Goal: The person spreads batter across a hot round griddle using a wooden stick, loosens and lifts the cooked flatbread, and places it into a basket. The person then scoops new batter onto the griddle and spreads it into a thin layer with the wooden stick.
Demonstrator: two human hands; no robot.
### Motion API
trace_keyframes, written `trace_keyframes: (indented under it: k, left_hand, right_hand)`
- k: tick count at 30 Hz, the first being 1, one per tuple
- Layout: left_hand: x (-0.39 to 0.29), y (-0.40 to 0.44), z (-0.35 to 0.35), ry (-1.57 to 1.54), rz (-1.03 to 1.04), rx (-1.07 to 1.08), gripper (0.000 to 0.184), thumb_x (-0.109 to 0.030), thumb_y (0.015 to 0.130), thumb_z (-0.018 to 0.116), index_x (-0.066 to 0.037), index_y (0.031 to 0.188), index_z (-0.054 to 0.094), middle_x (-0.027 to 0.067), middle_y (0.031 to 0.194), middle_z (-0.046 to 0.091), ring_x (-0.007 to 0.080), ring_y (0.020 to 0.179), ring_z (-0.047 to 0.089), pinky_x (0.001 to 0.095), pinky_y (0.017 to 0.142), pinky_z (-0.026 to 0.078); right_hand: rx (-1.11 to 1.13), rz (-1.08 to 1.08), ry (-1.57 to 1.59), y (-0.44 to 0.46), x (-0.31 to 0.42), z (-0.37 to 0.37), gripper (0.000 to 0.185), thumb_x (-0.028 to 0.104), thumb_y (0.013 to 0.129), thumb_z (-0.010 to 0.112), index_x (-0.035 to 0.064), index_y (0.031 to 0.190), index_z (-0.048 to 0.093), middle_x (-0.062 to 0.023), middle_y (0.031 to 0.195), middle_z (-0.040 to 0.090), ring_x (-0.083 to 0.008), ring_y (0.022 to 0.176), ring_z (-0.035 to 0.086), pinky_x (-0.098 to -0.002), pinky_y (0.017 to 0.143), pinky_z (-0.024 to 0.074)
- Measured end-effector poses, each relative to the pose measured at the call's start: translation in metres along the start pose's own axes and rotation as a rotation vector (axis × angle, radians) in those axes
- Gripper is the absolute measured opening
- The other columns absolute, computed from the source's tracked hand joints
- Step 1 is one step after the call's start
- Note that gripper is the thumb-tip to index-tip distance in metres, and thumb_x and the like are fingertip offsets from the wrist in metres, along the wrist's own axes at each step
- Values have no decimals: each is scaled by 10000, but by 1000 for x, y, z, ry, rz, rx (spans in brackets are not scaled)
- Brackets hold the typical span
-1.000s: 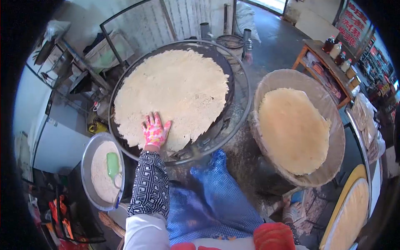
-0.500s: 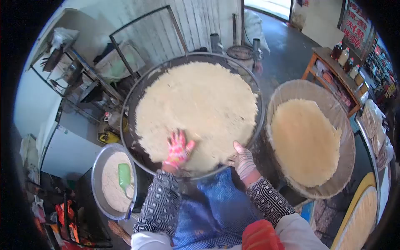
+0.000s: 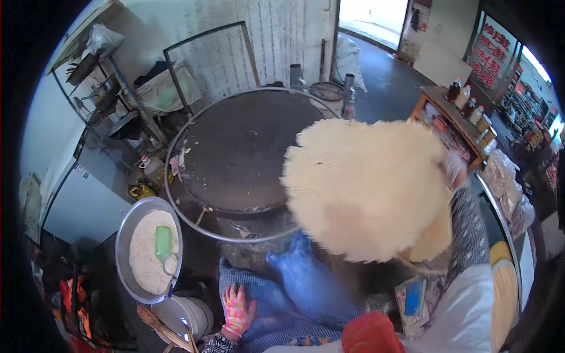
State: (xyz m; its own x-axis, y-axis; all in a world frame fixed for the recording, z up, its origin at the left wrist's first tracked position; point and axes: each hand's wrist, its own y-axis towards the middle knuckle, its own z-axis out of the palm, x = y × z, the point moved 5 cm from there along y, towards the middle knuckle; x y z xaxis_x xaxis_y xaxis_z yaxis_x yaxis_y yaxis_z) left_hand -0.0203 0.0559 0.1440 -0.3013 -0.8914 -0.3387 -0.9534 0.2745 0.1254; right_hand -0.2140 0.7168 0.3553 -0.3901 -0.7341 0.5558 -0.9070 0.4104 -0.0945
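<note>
A large, thin, pale pancake (image 3: 365, 182) hangs in the air to the right, its ragged edge blurred by motion. My right hand (image 3: 454, 167), in a whitish glove, grips it at its far right edge; the fingers are smeared and partly hidden. Beneath it, part of another pancake (image 3: 434, 238) shows in the lined basket, which is mostly covered. The round black griddle (image 3: 235, 147) is bare apart from scraps near its left rim. My left hand (image 3: 236, 310), in a pink patterned glove, rests open on the blue apron (image 3: 265, 320), holding nothing.
At the left, a metal basin (image 3: 122, 253) holds pale flour-like material (image 3: 144, 253) and a green scoop (image 3: 163, 241). A white bucket (image 3: 191, 315) stands below it. Flames (image 3: 67, 300) show at lower left. Bottles (image 3: 462, 97) stand on a wooden table (image 3: 432, 94) at the right.
The pancake has come off the griddle and moved right over the basket in my right hand. My left hand has left the pancake and dropped to the apron. The view has shifted slightly.
</note>
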Motion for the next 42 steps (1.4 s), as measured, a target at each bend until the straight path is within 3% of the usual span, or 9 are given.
trace_keyframes:
  k: [2,3,10,19,31,34,36,39,42]
  left_hand:
    - [4,-12,12,21,-30,62,565,-270,734,626,22,1189,461,278,1240,403,450,1193,339,561,1008,240]
    - [5,-13,11,14,-39,23,554,-264,736,624,19,1183,463,278,1238,404,452,1190,341,558,1008,243]
    - [16,-15,12,2,-34,-19,503,-237,737,619,-6,1163,480,268,1235,414,456,1179,351,543,1002,268]
    - [3,-11,0,2,-89,41,454,-194,793,589,2,1186,473,260,1274,394,445,1202,337,538,1012,270]
    - [4,9,17,16,-73,59,467,-179,752,617,-3,1165,486,264,1243,414,458,1166,368,555,986,292]
    - [-8,16,1,5,-194,112,430,-164,740,622,14,1121,532,287,1211,447,461,1150,394,526,973,327]
    - [-5,10,-4,8,-192,89,451,-195,726,635,12,1115,540,273,1213,464,447,1166,396,502,985,330]
    - [-1,-8,-16,-21,-258,111,482,-223,767,621,-5,1184,514,255,1274,435,427,1225,363,494,1037,270]
    - [8,-38,-12,-61,-219,8,491,-251,762,623,10,1164,515,215,1292,440,398,1246,361,515,1042,260]
  right_hand:
    - [-69,-141,-1218,62,-30,-71,262,232,735,562,-6,752,671,-214,802,654,-336,747,655,-390,646,534]
    - [-416,104,-505,35,1,-119,283,238,761,524,16,854,671,-223,911,648,-327,846,649,-397,728,524]
    - [-479,-204,-1158,-5,143,-77,189,135,776,512,20,809,658,-203,824,654,-320,797,657,-412,666,537]
    - [79,47,-809,-24,-68,251,227,138,820,513,77,967,675,-164,988,653,-307,948,629,-439,782,508]
    - [384,254,-657,-28,-163,328,231,169,791,550,76,950,688,-137,1014,656,-301,941,637,-413,755,527]
    - [225,-18,-618,-2,-312,401,170,165,753,555,29,760,656,-113,751,653,-274,699,644,-409,591,529]
    - [348,-66,-577,-5,-320,386,223,202,812,526,32,916,628,-129,819,651,-269,754,638,-379,638,524]
    - [309,-341,-778,-20,-212,326,299,267,870,501,11,957,629,-185,880,646,-339,798,620,-397,682,493]
    - [-81,27,-262,-39,-63,286,204,209,870,537,29,878,633,-139,829,642,-267,715,577,-359,683,477]
